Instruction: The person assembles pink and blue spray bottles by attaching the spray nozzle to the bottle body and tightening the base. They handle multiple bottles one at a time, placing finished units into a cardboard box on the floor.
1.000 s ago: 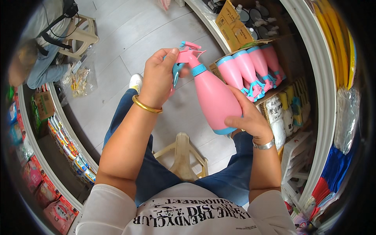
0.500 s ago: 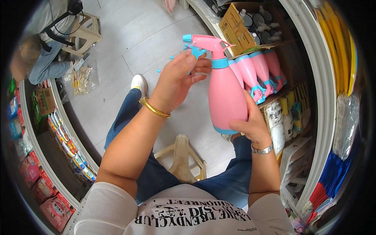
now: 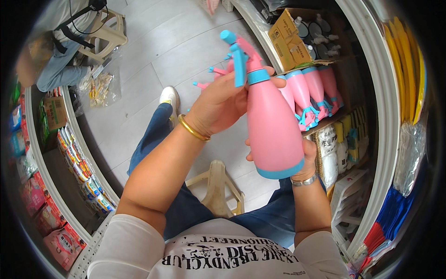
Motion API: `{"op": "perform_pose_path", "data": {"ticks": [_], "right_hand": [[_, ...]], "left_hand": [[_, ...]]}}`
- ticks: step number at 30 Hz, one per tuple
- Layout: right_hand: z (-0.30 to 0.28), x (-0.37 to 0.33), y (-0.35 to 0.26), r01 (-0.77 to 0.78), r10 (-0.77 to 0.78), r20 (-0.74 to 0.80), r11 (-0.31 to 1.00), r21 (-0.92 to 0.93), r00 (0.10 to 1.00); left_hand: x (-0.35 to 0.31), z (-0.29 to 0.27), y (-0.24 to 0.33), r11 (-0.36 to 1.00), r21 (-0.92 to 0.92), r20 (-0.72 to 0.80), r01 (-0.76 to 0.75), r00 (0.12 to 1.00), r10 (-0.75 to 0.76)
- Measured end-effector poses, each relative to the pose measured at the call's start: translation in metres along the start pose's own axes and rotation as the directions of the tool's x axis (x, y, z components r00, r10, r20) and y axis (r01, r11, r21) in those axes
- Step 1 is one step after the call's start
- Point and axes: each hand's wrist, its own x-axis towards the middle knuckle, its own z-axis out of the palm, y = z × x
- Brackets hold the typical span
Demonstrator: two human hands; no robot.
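Observation:
A pink spray bottle (image 3: pixel 274 128) with a light blue collar, trigger and base is held in front of me, its head tipped up and away. My left hand (image 3: pixel 223 104) is closed around its neck just under the trigger, the fingers passing behind. Low on the body, my right hand (image 3: pixel 306 158) grips the bottle from behind, with fingertips showing at its left edge. Several more pink and blue nozzle tips (image 3: pixel 214 70) show beyond my left hand; what they belong to is mostly hidden.
Several pink spray bottles (image 3: pixel 309 88) lie on the right shelf, below an open cardboard box (image 3: pixel 290 42) of dark bottles. A beige stool (image 3: pixel 216 186) stands between my legs. Packaged goods (image 3: pixel 86 172) line the left shelf. Another person (image 3: pixel 62 65) is at upper left.
My left hand has moved from beside the spray head to the bottle's neck. The bottle has turned and come slightly lower, and my right hand has shifted behind it.

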Motion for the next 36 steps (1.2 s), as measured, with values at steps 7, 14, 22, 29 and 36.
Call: {"op": "perform_pose_path", "data": {"ticks": [7, 14, 22, 29, 36], "right_hand": [[0.02, 0.017, 0.002, 0.292, -0.376, -0.153, 0.871, -0.395, 0.914], [0.023, 0.026, 0.012, 0.259, -0.391, -0.15, 0.806, -0.533, 0.908], [0.028, 0.028, 0.014, 0.225, -0.254, -0.168, 0.959, -0.173, 0.953], [0.033, 0.033, 0.014, 0.272, -0.709, 0.172, 0.029, -0.962, 0.684], [0.035, 0.035, 0.008, 0.194, -0.68, 0.528, -0.506, -0.84, 0.509]], "left_hand": [[0.0, -0.006, 0.007, 0.973, 0.223, -0.383, -0.053, 0.913, 0.137], [-0.002, -0.008, 0.01, 0.984, 0.028, -0.381, -0.177, 0.908, 0.174], [-0.004, -0.009, 0.017, 0.974, 0.09, -0.252, -0.207, 0.942, 0.223], [-0.007, -0.012, 0.017, 0.965, 0.176, -0.326, -0.195, 0.913, 0.244], [-0.006, -0.013, 0.014, 0.967, 0.191, -0.46, -0.17, 0.855, 0.241]]}}
